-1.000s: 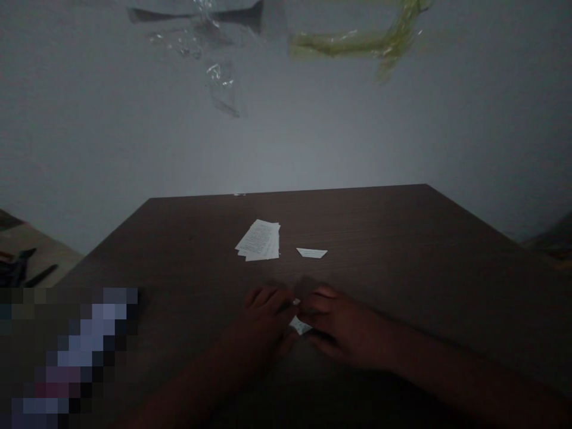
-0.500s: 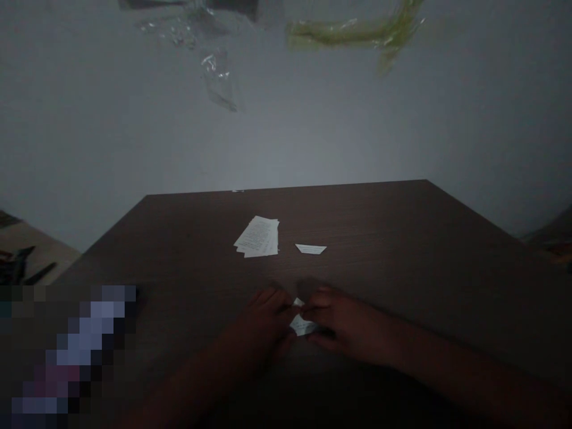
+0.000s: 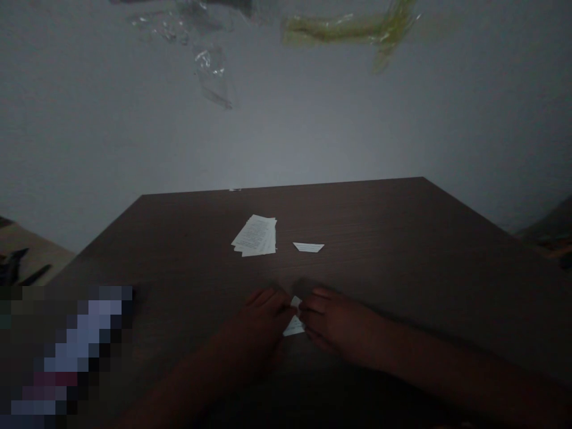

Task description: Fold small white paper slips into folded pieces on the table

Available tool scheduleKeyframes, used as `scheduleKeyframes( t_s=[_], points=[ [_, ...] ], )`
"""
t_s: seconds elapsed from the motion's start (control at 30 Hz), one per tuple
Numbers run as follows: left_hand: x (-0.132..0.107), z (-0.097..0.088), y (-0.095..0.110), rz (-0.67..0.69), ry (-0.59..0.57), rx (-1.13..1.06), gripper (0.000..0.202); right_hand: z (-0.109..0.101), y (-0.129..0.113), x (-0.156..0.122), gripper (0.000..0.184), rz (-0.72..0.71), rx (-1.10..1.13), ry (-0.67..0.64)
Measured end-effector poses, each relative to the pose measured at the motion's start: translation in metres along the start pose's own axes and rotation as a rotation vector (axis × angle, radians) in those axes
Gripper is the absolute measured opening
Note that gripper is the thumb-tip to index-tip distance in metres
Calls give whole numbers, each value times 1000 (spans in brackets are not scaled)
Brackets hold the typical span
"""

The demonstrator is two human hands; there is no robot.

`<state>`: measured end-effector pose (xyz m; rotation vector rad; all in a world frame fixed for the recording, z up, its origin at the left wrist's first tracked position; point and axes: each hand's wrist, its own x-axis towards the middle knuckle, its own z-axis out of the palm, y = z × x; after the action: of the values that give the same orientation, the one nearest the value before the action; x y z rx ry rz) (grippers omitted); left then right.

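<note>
Both my hands rest close together on a dark wooden table [image 3: 402, 250]. Between them lies a small piece of white paper [image 3: 294, 325], partly folded. My left hand [image 3: 263, 319] pinches its left side with curled fingers. My right hand [image 3: 335, 322] presses and grips its right side, fingers closed together. Farther back on the table lie a small fanned stack of printed paper slips [image 3: 255, 235] and, to its right, one folded white paper shape [image 3: 308, 246] like a flat trapezoid.
The scene is dim. A pale wall rises behind the table, with crumpled clear plastic [image 3: 210, 65] and a yellowish strip [image 3: 339, 28] stuck on it. A blurred-out patch [image 3: 67, 351] covers the table's near left. Dark tools [image 3: 18, 271] lie on a surface at far left.
The small paper between my fingers has shifted slightly and shows a different folded outline. My hands stay in nearly the same spot; the view has drifted a little.
</note>
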<state>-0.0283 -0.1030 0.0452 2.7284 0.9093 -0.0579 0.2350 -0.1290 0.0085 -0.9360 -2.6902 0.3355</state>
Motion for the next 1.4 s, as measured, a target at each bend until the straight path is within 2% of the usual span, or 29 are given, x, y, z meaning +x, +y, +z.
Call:
scheduleKeyframes(
  t_s=[0.17,0.33,0.5,0.63,0.8,0.93,1.1,1.23,1.4],
  points=[
    [2,9,-2,22,80,9,45,0,-2,1,13,0,-55,5],
    [6,14,-6,14,96,21,41,-2,-4,3,23,77,60,18],
    [7,10,-5,19,78,3,33,-2,1,4,19,128,188,-6],
    [5,8,-6,14,83,-45,36,0,8,5,18,146,268,0],
    [4,1,-9,-19,74,-160,33,-2,12,5,23,120,263,-7],
    [2,-6,-10,-32,114,-242,38,-3,14,4,24,95,262,-3],
    [2,-8,-13,-38,102,-281,24,-4,19,1,23,85,297,-12],
    [5,-5,-14,6,81,-233,24,-7,17,1,13,80,334,-12],
    [3,-1,-7,20,115,-87,27,-4,10,4,15,88,243,30]
  ],
)
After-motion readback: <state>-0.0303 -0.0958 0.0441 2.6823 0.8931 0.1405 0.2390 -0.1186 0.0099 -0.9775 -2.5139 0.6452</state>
